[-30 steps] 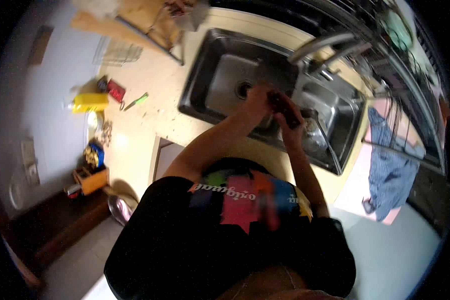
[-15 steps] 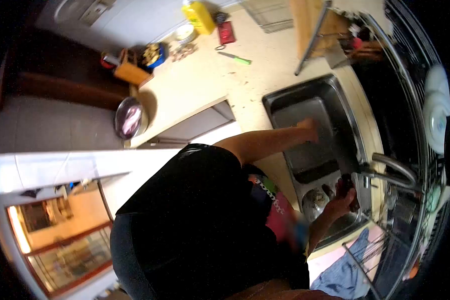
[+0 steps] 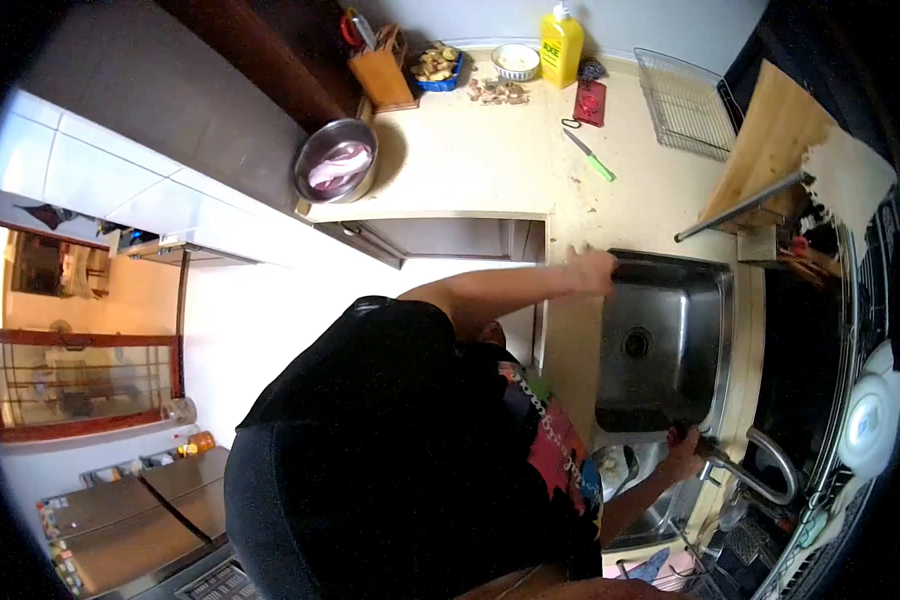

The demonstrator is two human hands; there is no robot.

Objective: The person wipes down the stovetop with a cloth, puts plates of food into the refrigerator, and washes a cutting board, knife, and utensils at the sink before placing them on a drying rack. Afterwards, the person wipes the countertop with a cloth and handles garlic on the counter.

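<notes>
My left hand (image 3: 592, 273) is over the near left corner of the sink (image 3: 660, 300), by the counter edge. Its fingers look loosely apart, and no object shows in them. Beside the base of the faucet (image 3: 740, 468), my right hand (image 3: 682, 460) is closed around something dark reddish (image 3: 678, 432), mostly covered by the fingers, whose kind I cannot make out. Below that hand, a bowl with pale contents (image 3: 610, 463) stands in the smaller basin, a dark-headed ladle or spoon (image 3: 630, 460) next to it.
A green-handled knife (image 3: 592, 157), red packet (image 3: 589, 103) and yellow bottle (image 3: 561, 50) are on the counter. Nearby stand a white bowl (image 3: 515, 64), blue tray (image 3: 438, 70), knife block (image 3: 384, 80) and metal pot with pale meat (image 3: 338, 165). A dish rack (image 3: 850, 400) borders the sink.
The view has turned and shifted. My left hand has moved from over the large basin back to its near left corner. My right hand is now closer to the faucet base.
</notes>
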